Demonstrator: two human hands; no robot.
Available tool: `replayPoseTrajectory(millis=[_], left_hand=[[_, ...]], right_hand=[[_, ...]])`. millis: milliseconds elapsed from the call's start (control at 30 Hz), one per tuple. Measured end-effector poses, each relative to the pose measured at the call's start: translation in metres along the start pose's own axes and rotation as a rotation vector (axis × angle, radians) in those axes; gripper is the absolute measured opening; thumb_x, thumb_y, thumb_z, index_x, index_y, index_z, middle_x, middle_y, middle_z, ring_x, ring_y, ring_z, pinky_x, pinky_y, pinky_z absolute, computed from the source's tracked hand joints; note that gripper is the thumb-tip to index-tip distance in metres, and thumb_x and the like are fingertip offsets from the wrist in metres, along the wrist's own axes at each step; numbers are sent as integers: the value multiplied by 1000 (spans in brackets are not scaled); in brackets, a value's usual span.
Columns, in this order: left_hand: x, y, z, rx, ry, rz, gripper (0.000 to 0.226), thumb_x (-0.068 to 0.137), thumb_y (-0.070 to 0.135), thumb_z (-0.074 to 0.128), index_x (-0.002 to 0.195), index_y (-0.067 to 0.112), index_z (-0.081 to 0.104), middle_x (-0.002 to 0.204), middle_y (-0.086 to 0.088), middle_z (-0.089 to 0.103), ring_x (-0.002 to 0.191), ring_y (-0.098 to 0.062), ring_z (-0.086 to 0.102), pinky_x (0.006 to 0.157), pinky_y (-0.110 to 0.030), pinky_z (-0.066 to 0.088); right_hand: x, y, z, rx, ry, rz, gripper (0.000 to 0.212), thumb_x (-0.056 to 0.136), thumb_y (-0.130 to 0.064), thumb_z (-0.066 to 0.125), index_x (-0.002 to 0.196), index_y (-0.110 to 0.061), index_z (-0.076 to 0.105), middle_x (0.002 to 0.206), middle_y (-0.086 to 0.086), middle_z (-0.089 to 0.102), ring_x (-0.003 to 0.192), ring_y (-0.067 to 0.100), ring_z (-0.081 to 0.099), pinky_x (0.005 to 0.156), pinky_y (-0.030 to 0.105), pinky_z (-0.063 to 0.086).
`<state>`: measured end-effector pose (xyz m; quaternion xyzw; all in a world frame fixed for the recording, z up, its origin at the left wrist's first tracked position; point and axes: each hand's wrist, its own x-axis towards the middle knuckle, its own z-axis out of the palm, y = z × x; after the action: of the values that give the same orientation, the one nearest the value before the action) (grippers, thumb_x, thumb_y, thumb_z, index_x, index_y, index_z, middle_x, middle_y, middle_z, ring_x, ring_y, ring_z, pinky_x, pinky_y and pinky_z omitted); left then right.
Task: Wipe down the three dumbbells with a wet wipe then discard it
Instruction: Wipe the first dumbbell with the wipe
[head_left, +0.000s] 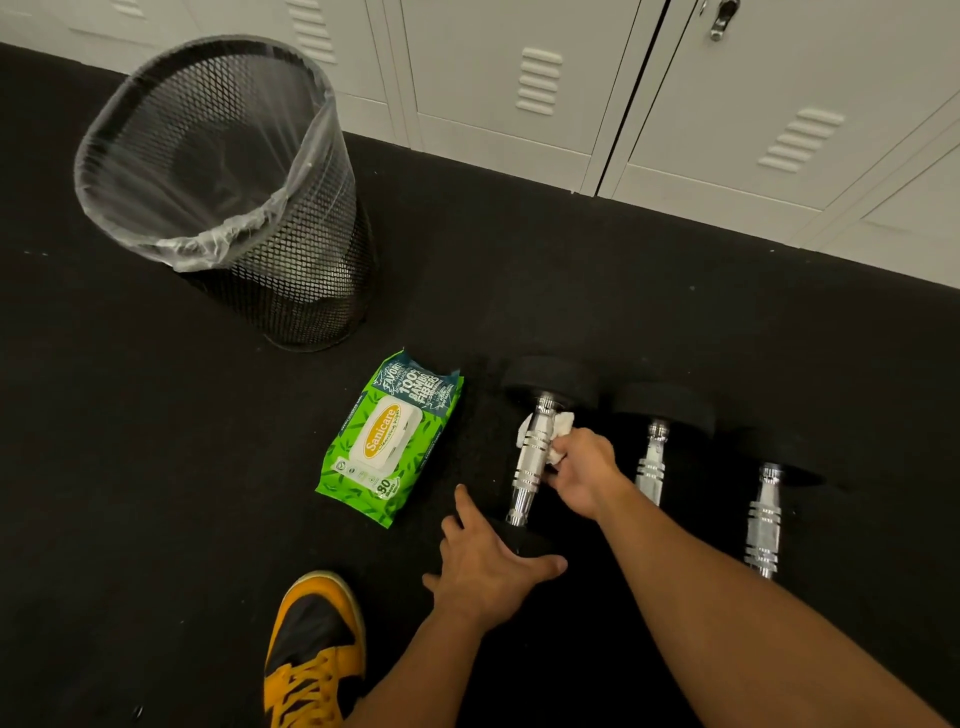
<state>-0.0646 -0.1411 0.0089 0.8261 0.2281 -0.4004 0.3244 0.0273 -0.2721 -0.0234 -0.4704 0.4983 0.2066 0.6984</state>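
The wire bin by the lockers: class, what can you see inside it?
The wire bin holds a clear plastic liner. No rubbish shows through it, but the near wall and folded liner hide part of the bottom.

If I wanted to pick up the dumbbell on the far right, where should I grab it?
Grab the far right dumbbell by its shiny middle bar, reaching down from above. It lies flat on the floor with nothing touching it, and the bar is thinner than its black ends.

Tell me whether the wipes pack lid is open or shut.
Shut: the white flip lid lies flat on the green wipes pack, with no wipe sticking out.
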Motion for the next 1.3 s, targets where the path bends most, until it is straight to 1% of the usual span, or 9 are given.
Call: replayPoseTrajectory(millis=[133,267,333,400,500,667,933,1167,1300], left_hand=[[-2,1,1,1,18,-2,150,46,69,82,149,27,-19,156,-8,14,142,-30,23,108,-68,22],[-4,2,1,19,31,-4,150,46,69,82,149,26,-19,155,-7,17,141,-29,26,107,-68,23],[-5,2,0,12,27,-6,151,46,68,82,150,25,-19,155,-7,16,141,-30,25,107,-68,22],[-4,2,1,6,25,-5,151,46,68,83,150,26,-19,156,-7,15,142,-30,23,108,-69,21],[-4,2,1,1,16,-2,151,46,69,82,149,26,-20,156,-8,15,142,-31,23,108,-69,20],[-2,2,-1,4,4,-3,151,47,68,82,149,26,-19,156,-7,14,142,-30,22,108,-70,20],[-3,1,0,-3,4,3,150,47,68,83,149,26,-19,156,-7,15,142,-30,23,108,-69,20],[-1,1,1,-2,-5,7,152,46,70,82,149,27,-20,155,-8,15,142,-31,23,107,-70,21],[-1,1,1,1,-1,2,152,46,70,82,149,26,-21,156,-8,13,143,-31,22,108,-70,21]], right_hand=[[-9,14,-8,-131,-57,43,44,83,19,32,104,-3,65,99,18,69,92,30,65,71,43,54],[-15,31,-11,-266,-105,93,44,86,16,33,98,-6,69,88,13,73,93,32,67,89,48,52],[-14,28,-10,-370,-113,110,43,85,16,33,97,-8,68,86,12,71,86,29,66,86,45,51],[-14,23,-11,-538,-96,114,39,83,14,36,94,-9,65,90,12,70,82,26,64,84,42,49],[-16,24,-12,-729,-61,97,24,82,8,48,89,-8,64,101,15,69,93,27,64,91,38,51],[-15,23,-13,-811,-77,130,27,82,12,46,87,-9,64,104,15,68,101,28,63,97,38,51],[-16,25,-15,-855,-39,102,36,79,11,50,108,-3,63,105,16,65,101,30,61,97,44,50],[-36,16,-18,-1003,-29,-8,17,89,-1,49,96,-9,61,86,7,61,83,20,59,73,31,47],[-44,13,-16,-1082,-55,-74,13,90,-7,47,93,-10,59,80,3,56,78,18,54,70,28,42]])
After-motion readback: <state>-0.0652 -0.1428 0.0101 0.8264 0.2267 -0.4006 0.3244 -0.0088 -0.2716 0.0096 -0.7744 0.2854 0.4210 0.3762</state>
